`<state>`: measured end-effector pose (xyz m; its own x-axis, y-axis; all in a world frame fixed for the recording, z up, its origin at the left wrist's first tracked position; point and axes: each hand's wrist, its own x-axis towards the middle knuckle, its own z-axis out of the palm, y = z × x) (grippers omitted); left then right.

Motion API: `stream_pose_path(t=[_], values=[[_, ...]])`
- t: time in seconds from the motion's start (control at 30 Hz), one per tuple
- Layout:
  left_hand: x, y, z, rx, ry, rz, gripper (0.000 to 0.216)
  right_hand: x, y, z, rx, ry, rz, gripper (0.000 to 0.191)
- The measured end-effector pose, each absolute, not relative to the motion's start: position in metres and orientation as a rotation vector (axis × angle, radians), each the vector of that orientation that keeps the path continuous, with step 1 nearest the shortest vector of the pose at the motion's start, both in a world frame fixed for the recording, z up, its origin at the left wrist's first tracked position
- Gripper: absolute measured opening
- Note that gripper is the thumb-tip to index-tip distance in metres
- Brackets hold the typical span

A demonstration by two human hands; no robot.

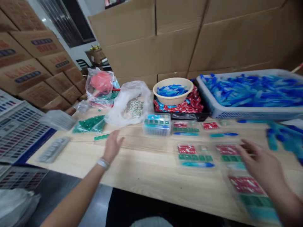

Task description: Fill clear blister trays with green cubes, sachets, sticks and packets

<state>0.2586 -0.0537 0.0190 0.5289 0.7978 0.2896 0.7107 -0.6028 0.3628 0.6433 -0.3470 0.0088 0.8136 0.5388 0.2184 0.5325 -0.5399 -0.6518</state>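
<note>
Green strip (100, 137) lies beside the outstretched left hand (112, 147).

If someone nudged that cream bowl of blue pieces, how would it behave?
The bowl would probably keep its shape: it looks evenly round. It might tip, since it sits on piled red packets. Some blue pieces could spill, being loosely heaped.

A pale silvery bracelet (103, 164), its detail blurred, rings the wrist of the bare left hand (113, 146). The right hand (262, 162) and both forearms (77, 195) are bare too. Black clothing (127, 205) covers the lap, below which light grey, faintly ribbed fabric (151, 222) shows as a rounded patch.
</note>
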Motion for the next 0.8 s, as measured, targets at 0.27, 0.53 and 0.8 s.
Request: stream_pose_path(t=[0.27,0.53,0.8], values=[[0.135,-0.04,-0.031,2.575,1.269,0.357,0.024,0.369,-0.164,-0.014,-1.482,-1.42,0.99,0.028],[0.154,-0.085,0.02,2.059,0.963,0.508,0.017,0.351,-0.146,-0.027,-1.472,-1.019,1.081,0.079],[0.247,-0.095,0.068,1.098,0.691,0.366,0.023,0.396,-0.199,0.011,-1.072,-0.506,1.322,0.034]])
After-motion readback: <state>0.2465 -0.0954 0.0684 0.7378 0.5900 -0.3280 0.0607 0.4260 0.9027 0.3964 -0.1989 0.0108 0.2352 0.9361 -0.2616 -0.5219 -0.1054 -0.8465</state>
